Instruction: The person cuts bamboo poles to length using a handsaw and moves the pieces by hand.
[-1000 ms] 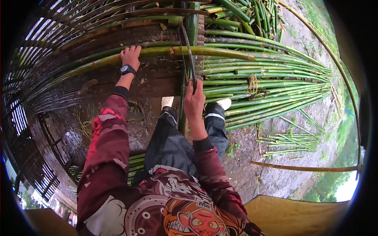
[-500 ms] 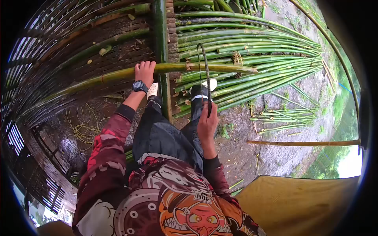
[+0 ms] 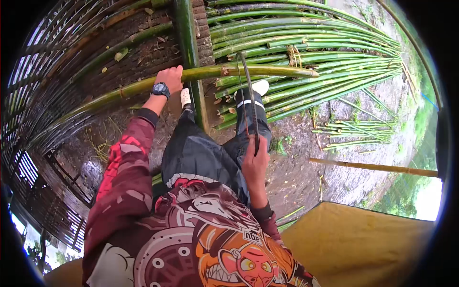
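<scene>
Pinning the pole (image 3: pixel 229 72) flat with the left hand (image 3: pixel 169 78), right hand (image 3: pixel 255 162) clenched round the saw (image 3: pixel 247 98) set across it.

- We stand in an outdoor bamboo-working yard, on bare muddy ground (image 3: pixel 306 177) with grass at the far right.
- Cut green bamboo poles (image 3: pixel 315 57) lie bundled ahead of us.
- A woven bamboo-slat fence (image 3: pixel 43 95) curves along our left.
</scene>
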A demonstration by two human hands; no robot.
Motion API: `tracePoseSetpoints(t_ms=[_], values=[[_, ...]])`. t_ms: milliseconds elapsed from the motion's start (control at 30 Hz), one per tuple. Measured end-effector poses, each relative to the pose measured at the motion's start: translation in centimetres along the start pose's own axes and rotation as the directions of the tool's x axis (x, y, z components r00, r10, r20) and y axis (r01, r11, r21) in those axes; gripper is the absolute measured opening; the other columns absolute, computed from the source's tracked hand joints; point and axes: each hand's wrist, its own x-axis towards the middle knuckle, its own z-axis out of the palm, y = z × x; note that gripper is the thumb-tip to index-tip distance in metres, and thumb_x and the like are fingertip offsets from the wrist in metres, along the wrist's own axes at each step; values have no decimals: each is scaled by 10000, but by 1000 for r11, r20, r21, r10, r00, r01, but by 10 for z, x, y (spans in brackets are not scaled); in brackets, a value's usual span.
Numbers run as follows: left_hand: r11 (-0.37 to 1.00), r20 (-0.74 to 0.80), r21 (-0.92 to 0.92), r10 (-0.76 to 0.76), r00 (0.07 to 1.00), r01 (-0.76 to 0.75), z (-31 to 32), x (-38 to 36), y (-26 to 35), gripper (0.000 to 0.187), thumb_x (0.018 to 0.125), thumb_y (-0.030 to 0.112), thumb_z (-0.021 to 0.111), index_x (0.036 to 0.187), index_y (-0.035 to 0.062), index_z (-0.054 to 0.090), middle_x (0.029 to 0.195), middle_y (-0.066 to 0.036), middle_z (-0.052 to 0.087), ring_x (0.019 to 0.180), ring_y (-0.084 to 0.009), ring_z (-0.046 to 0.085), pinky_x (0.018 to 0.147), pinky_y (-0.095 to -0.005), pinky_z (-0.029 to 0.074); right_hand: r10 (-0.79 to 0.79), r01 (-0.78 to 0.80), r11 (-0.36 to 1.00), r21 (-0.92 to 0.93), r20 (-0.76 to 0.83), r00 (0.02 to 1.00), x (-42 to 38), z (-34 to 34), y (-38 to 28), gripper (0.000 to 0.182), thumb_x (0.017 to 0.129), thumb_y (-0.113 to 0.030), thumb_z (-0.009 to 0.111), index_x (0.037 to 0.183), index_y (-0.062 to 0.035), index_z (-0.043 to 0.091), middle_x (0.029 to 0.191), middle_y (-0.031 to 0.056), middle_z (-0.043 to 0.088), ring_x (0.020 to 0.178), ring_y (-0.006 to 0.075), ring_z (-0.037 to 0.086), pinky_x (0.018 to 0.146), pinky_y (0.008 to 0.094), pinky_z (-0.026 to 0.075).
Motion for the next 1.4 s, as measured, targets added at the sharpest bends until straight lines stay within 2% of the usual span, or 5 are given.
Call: tracePoseSetpoints(t_ms=[200, 467, 500, 700, 1400], values=[[999, -66, 3, 42, 997, -42, 10, -1, -4, 409, 742, 268, 813, 1028, 95, 577, 923, -123, 705, 866, -341, 722, 718, -475, 590, -260, 259, 962, -88, 2, 966, 90, 47, 5, 239, 1066, -209, 528, 1250, -59, 561, 841, 277, 656, 757, 511, 635, 612, 537, 468], [999, -81, -2, 47, 996, -47, 7, -3, -1, 409, 740, 258, 808, 1041, 92, 586, 925, -126, 701, 879, -335, 722, 725, -466, 590, -10, 14, 996, 83, -52, 999, 116, 73, 8, 210, 1067, -207, 542, 1134, -19, 608, 795, 193, 652, 670, 316, 643, 634, 416, 490], [999, -90, -3, 49, 995, -49, 6, -2, -2, 405, 746, 257, 803, 1046, 92, 588, 926, -127, 701, 881, -335, 722, 724, -468, 590, -88, 94, 992, 80, -73, 993, 115, 75, 8, 217, 1067, -227, 532, 1201, -61, 569, 758, 254, 645, 704, 467, 659, 590, 524, 456], [998, -139, -27, 60, 989, -64, 3, -4, 0, 304, 769, 237, 768, 975, 97, 594, 873, -131, 697, 842, -342, 725, 712, -475, 596, -28, 28, 1000, -12, 7, 1000, 83, 49, 8, 223, 1068, -202, 547, 1192, -24, 599, 805, 203, 652, 668, 351, 637, 613, 412, 481], [999, -57, -16, 48, 997, -49, 5, -1, -3, 340, 756, 210, 787, 992, 97, 568, 912, -121, 699, 857, -349, 715, 713, -485, 587, -63, 64, 996, -54, 33, 997, 51, 11, -16, 253, 1083, -234, 479, 1252, -72, 576, 859, 253, 689, 818, 477, 682, 643, 526, 498]])
